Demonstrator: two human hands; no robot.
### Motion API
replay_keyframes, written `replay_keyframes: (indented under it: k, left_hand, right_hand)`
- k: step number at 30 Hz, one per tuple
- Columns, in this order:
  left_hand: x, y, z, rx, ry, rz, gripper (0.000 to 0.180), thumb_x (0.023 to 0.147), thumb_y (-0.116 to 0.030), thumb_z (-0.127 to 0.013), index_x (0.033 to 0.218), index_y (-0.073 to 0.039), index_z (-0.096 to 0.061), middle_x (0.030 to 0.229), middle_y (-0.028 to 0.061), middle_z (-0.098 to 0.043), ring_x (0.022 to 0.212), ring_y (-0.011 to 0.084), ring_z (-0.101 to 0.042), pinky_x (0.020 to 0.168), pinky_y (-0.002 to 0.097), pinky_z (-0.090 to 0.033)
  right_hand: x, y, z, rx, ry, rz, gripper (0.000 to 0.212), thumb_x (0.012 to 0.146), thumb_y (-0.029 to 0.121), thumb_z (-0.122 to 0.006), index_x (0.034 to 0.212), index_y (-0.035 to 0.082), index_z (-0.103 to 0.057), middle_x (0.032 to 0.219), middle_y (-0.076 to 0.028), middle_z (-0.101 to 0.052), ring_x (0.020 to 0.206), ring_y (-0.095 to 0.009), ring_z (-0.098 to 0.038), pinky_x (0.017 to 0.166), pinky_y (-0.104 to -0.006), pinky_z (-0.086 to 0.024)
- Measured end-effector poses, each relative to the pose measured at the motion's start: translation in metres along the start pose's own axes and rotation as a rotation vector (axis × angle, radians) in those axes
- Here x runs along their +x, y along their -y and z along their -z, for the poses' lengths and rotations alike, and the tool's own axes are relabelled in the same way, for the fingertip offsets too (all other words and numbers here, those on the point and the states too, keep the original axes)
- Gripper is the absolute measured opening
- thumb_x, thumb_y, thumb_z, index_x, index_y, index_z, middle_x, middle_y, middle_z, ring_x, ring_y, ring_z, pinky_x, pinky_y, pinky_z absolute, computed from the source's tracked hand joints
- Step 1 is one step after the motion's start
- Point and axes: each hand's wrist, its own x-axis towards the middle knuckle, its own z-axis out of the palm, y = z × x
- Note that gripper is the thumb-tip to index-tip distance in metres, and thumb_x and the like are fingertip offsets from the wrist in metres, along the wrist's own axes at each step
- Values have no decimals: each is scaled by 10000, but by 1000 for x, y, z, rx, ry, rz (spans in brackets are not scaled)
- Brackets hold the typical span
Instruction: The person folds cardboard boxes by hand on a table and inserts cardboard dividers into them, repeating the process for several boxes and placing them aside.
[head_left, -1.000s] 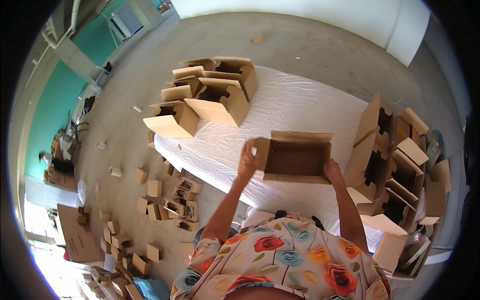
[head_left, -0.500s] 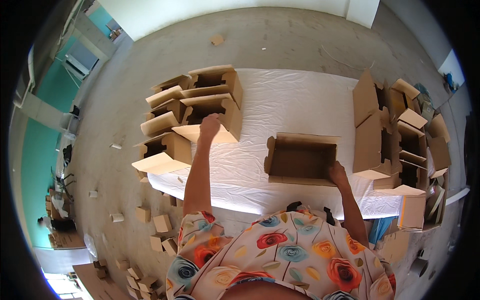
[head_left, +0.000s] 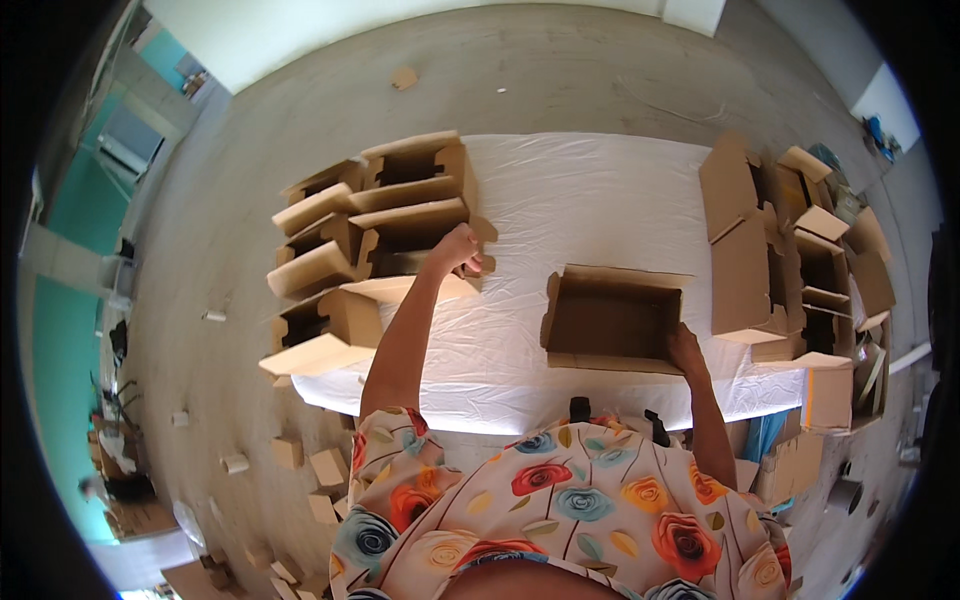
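Observation:
An open brown cardboard box lies on the white-covered table in front of me. My right hand grips its near right corner. My left hand reaches out to the left and closes on the side of a folded cardboard box in the stack of open boxes at the table's left end.
More assembled and flat cardboard boxes are piled at the table's right end. Small cardboard pieces are scattered over the concrete floor at lower left. A teal wall runs along the left.
My left hand let go of the open box and swung left to the box stack. The open box came down onto the table, my right hand still on it.

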Motion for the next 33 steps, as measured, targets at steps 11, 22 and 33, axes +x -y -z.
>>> replay_keyframes:
  k: [11, 22, 33]
  left_hand:
    - [78, 116, 11, 1111, 117, -3, 704, 723, -266, -571, 1311, -184, -192, 1372, 168, -169, 1216, 362, -291, 849, 641, -322]
    - [80, 167, -3, 1448, -303, -432, 396, 743, -244, -543, 1123, -137, -521, 1202, 95, -395, 911, 251, -564, 708, 592, -398]
    - [-104, -18, 21, 731, -902, -489, 697, 545, -82, -700, 1175, -77, -402, 1158, 182, -414, 1029, 339, -461, 823, 406, -433]
  right_hand:
    - [-12, 35, 16, -13, 41, -135, 262, 797, 163, -421, 937, -52, -472, 905, -314, -541, 890, -449, -515, 776, -495, -417]
    - [-11, 36, 18, 39, 35, -103, 248, 793, 151, -413, 926, -52, -464, 872, -320, -547, 868, -453, -523, 773, -496, -417]
    - [-3, 20, 9, -2, 30, 3, 221, 789, 134, -413, 884, -60, -458, 835, -330, -545, 839, -460, -530, 740, -507, -425]
